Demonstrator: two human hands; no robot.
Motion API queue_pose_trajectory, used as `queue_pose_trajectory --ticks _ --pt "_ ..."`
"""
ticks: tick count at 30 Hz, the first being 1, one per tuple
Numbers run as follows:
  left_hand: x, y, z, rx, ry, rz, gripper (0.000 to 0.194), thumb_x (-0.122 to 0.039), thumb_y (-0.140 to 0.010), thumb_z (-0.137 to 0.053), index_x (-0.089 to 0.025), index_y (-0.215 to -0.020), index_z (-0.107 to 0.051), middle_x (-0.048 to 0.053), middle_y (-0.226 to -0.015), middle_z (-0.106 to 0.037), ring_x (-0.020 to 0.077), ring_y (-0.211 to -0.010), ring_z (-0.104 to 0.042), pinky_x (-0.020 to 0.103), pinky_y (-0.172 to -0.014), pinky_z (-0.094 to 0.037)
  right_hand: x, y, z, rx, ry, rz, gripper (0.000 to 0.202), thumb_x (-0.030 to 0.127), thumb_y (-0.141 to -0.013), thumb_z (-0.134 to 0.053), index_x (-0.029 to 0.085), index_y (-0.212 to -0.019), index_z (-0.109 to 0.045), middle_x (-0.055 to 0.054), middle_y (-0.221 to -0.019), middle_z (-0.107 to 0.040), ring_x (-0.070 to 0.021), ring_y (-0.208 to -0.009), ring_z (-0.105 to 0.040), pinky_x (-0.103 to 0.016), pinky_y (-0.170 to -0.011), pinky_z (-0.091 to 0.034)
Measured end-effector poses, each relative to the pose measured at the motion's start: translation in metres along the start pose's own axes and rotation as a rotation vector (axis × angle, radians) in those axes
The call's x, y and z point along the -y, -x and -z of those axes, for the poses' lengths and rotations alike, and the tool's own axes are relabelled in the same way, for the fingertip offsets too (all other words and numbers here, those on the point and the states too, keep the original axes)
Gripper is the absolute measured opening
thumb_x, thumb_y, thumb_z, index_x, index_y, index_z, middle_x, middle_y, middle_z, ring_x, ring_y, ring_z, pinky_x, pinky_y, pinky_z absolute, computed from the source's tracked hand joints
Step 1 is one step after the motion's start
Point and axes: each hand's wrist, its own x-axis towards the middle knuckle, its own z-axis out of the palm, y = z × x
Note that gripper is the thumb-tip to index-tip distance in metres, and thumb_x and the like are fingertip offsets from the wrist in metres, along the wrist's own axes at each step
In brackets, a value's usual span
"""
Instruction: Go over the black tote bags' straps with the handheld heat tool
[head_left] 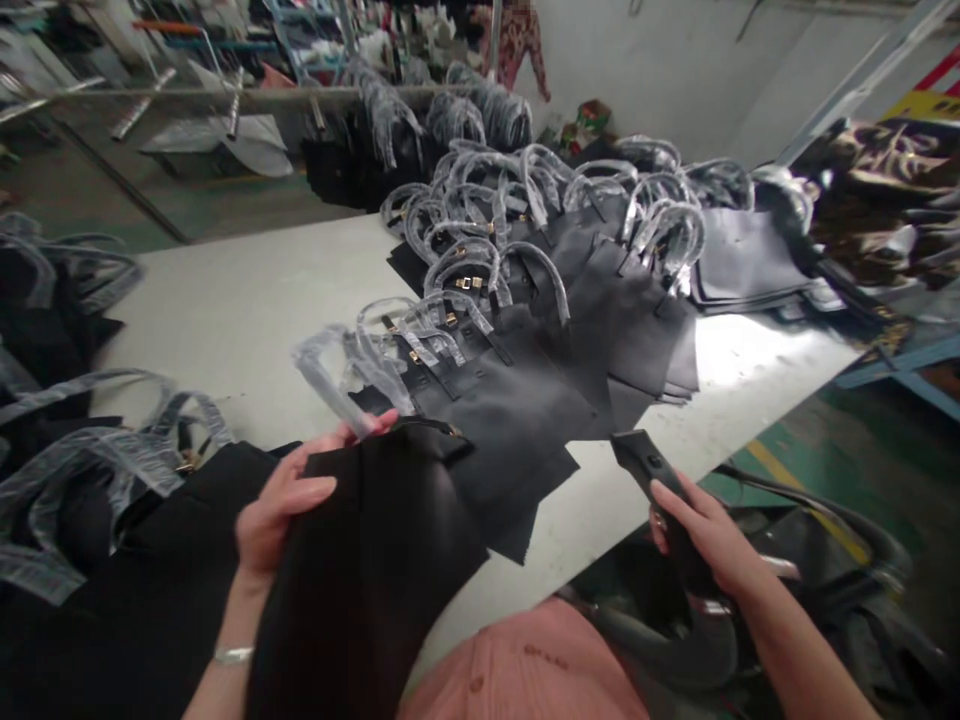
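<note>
My left hand [289,500] grips the upper edge of a black leather panel [375,540], thumb on its face and fingers behind. The panel hangs down in front of me, with a plastic-wrapped handle [326,385] rising at its top. On the right, my right hand [694,520] is wrapped round a black handheld tool [649,465] with a flat, wide tip and a thick hose running down from it. The tip is over the table's front edge, apart from the panel. Beyond it, overlapping black panels [517,390] with wrapped handles and gold buckles lie on the table.
The pale table [255,290] runs across the view. More black panels with wrapped handles [127,450] are piled at the left. Wrapped handles hang from a rail [262,98] behind. A blue metal frame [915,365] stands at the right, and a person's patterned clothing [517,45] shows at the back.
</note>
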Motion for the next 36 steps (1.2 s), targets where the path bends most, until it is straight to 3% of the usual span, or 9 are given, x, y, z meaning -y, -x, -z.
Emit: queue_pose_trajectory --ticks 3,5,8,11,13,16,21,31,36 --pt "-0.053 0.018 -0.018 -0.067 -0.206 -0.012 0.027 -0.031 -0.061 -0.067 -0.017 -0.083 -0.070 0.003 -0.103 -0.070 0.0307 -0.095 -0.063 0.041 -0.080 -0.053 -0.014 0.004 -0.003 -0.028 0.020 -0.045 0.062 0.054 -0.084 -0.063 0.020 -0.133 -0.047 0.003 -0.064 -0.060 -0.0130 -0.044 -0.054 -0.024 -0.040 -0.044" --pt "-0.065 0.012 -0.039 -0.047 -0.390 -0.031 0.022 -0.031 -0.062 -0.069 -0.017 -0.079 -0.069 0.001 -0.092 -0.070 0.0244 -0.082 -0.063 0.037 -0.076 -0.052 -0.017 0.002 -0.005 -0.038 0.064 -0.050 0.065 0.055 -0.083 -0.063 0.020 -0.135 -0.046 0.000 -0.073 -0.065 -0.0131 -0.045 -0.056 -0.025 -0.040 -0.045" --pt "-0.033 -0.025 -0.078 0.026 -0.647 -0.185 0.024 -0.040 -0.071 -0.067 -0.016 -0.075 -0.067 0.000 -0.077 -0.064 0.0234 -0.083 -0.062 0.041 -0.086 -0.050 -0.014 -0.003 -0.008 -0.049 0.104 -0.014 0.073 0.057 -0.081 -0.064 0.020 -0.140 -0.043 -0.002 -0.078 -0.066 -0.0136 -0.045 -0.057 -0.026 -0.041 -0.047" --pt "0.038 -0.066 -0.103 0.044 -0.787 -0.354 0.030 -0.038 -0.091 -0.050 -0.016 -0.093 -0.069 0.007 -0.101 -0.064 0.0259 -0.111 -0.057 0.044 -0.104 -0.040 -0.008 -0.007 -0.013 -0.061 0.136 0.034 0.077 0.057 -0.080 -0.064 0.022 -0.145 -0.040 -0.001 -0.080 -0.066 -0.0138 -0.046 -0.058 -0.027 -0.042 -0.048" --pt "0.090 -0.075 -0.100 0.115 -0.860 -0.364 0.030 -0.034 -0.093 -0.048 -0.016 -0.111 -0.065 0.011 -0.125 -0.059 0.0257 -0.128 -0.048 0.042 -0.111 -0.034 -0.007 -0.010 -0.019 -0.036 0.179 0.048 0.076 0.056 -0.082 -0.062 0.024 -0.146 -0.039 0.000 -0.076 -0.067 -0.0140 -0.045 -0.058 -0.027 -0.043 -0.048" --pt "0.152 -0.053 -0.073 0.283 -1.018 -0.342 0.029 -0.027 -0.094 -0.048 -0.018 -0.117 -0.062 0.011 -0.129 -0.059 0.0224 -0.122 -0.054 0.038 -0.108 -0.041 -0.009 -0.013 -0.036 0.065 0.291 0.045 0.074 0.055 -0.085 -0.059 0.024 -0.148 -0.036 0.005 -0.056 -0.062 -0.0157 -0.041 -0.058 -0.027 -0.043 -0.048" --pt "0.210 0.007 -0.031 0.262 -1.386 -0.388 0.034 -0.022 -0.089 -0.055 -0.018 -0.123 -0.059 0.014 -0.137 -0.054 0.0295 -0.128 -0.048 0.050 -0.108 -0.039 -0.010 -0.026 -0.083 0.249 0.462 0.049 0.069 0.050 -0.087 -0.058 0.018 -0.145 -0.044 0.007 -0.044 -0.056 -0.0158 -0.039 -0.058 -0.026 -0.044 -0.048" --pt "0.238 0.019 -0.017 0.301 -1.498 -0.479 0.048 -0.037 -0.093 -0.050 -0.020 -0.138 -0.048 0.012 -0.148 -0.043 0.0290 -0.135 -0.040 0.047 -0.113 -0.029 0.008 -0.074 -0.152 0.463 0.358 -0.067 0.064 0.046 -0.086 -0.060 0.021 -0.143 -0.046 0.005 -0.062 -0.062 -0.0100 -0.033 -0.054 -0.019 -0.029 -0.039" --pt "0.240 0.020 -0.017 0.282 -1.492 -0.466 0.049 -0.038 -0.094 -0.048 -0.020 -0.140 -0.047 0.011 -0.150 -0.041 0.0289 -0.136 -0.039 0.047 -0.114 -0.027 0.017 -0.087 -0.174 0.392 0.314 0.025 0.062 0.049 -0.087 -0.059 0.022 -0.142 -0.047 0.004 -0.068 -0.061 -0.0093 -0.038 -0.054 -0.020 -0.034 -0.043"
